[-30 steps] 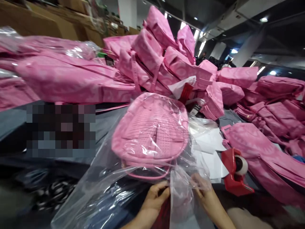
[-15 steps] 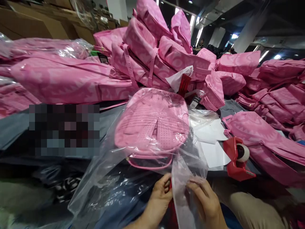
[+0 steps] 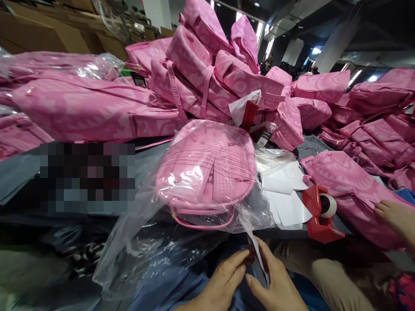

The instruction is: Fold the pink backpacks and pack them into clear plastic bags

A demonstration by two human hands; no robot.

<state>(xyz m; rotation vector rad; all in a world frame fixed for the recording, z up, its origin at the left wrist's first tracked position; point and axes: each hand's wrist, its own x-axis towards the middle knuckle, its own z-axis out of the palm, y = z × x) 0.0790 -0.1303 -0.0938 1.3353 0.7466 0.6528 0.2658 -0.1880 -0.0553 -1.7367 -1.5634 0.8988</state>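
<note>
A pink backpack (image 3: pixel 207 168) lies inside a clear plastic bag (image 3: pixel 129 242) on the table in front of me, its looped handle (image 3: pixel 204 222) toward me. The bag's loose mouth spreads over the table edge and my lap. A thin white sheet (image 3: pixel 257 252) hangs from the bag's near right corner. My right hand (image 3: pixel 274 276) has it between thumb and fingers. On the sheet's left side is my left hand (image 3: pixel 225 278), its fingers together and curled in; something dark shows at the fingertips, too hidden to name.
Pink backpacks (image 3: pixel 194 65) are heaped behind. On the right are white papers (image 3: pixel 288 207), a red tape dispenser (image 3: pixel 319 216) and another pink backpack (image 3: pixel 350 194), touched by another person's hand (image 3: pixel 395 220). That person's beige trouser leg (image 3: pixel 327 276) is close beside me.
My hands have turned the white sheet nearly edge-on, and the red strip at my left fingers is now out of sight. Another person's hand has come in at the right.
</note>
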